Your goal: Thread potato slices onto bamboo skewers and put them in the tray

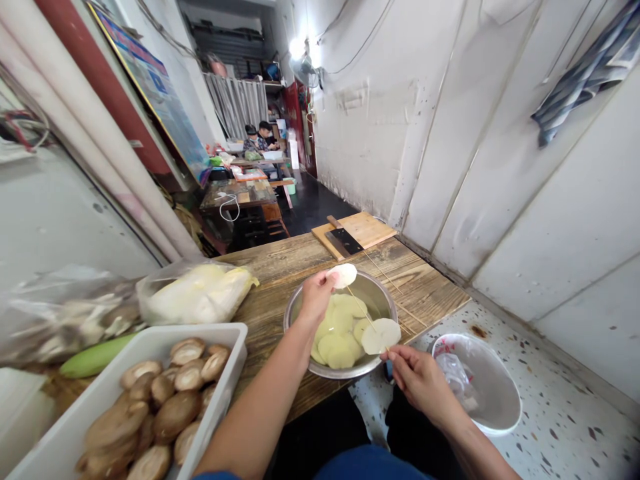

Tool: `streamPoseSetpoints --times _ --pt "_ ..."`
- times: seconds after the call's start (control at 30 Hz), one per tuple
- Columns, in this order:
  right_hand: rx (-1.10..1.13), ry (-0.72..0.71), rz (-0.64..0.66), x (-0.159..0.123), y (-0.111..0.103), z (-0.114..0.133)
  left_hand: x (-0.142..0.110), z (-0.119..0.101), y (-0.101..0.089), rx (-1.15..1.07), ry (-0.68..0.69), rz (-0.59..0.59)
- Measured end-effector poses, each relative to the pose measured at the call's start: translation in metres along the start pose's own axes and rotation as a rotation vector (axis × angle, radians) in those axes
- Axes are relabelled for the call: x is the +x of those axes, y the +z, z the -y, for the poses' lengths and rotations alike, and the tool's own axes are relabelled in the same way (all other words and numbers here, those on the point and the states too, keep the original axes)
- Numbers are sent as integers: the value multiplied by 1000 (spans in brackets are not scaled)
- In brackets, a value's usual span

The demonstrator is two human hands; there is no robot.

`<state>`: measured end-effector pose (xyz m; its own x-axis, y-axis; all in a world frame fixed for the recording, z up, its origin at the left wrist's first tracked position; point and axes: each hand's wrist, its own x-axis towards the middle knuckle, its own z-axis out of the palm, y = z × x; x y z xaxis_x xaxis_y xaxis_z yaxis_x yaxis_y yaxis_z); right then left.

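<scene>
My left hand (316, 295) pinches a thin pale potato slice (343, 275) above the far side of a metal bowl (291, 307). A thin wooden skewer (361, 307) runs from that slice down to a second potato slice (381, 336), which is threaded near its other end. My right hand (419, 379) grips the skewer's near end between thumb and fingers, just outside the bowl's right rim. Several yellowish potato slices (340, 340) lie in the bowl, apparently in water. Whether the skewer's tip passes through the upper slice is hard to see.
A cleaver (344, 241) rests on a cutting board (375, 230) beyond the bowl. Loose skewers (413, 313) lie to its right. At left are a white crate (239, 337) of mushrooms (175, 413) and a bagged vegetable (197, 293). A lined bin (507, 393) stands at right. People (260, 139) sit farther back.
</scene>
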<state>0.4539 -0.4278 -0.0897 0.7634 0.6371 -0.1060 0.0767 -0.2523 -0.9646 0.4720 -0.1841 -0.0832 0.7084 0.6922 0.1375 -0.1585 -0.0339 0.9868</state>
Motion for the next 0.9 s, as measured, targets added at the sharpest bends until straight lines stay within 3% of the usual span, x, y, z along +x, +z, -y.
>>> streamPoseSetpoints --times 0.2,0.4,0.63,0.9 --pt "7 -4 13 1 1 -1 -1 2 -2 134 72 28" --pt "8 -17 9 2 0 -2 -1 1 -3 138 77 150" --pt "9 -41 -7 5 0 0 -3 -4 -2 110 58 48" --pt "41 -22 -5 5 1 0 -7 -8 -1 49 40 114"
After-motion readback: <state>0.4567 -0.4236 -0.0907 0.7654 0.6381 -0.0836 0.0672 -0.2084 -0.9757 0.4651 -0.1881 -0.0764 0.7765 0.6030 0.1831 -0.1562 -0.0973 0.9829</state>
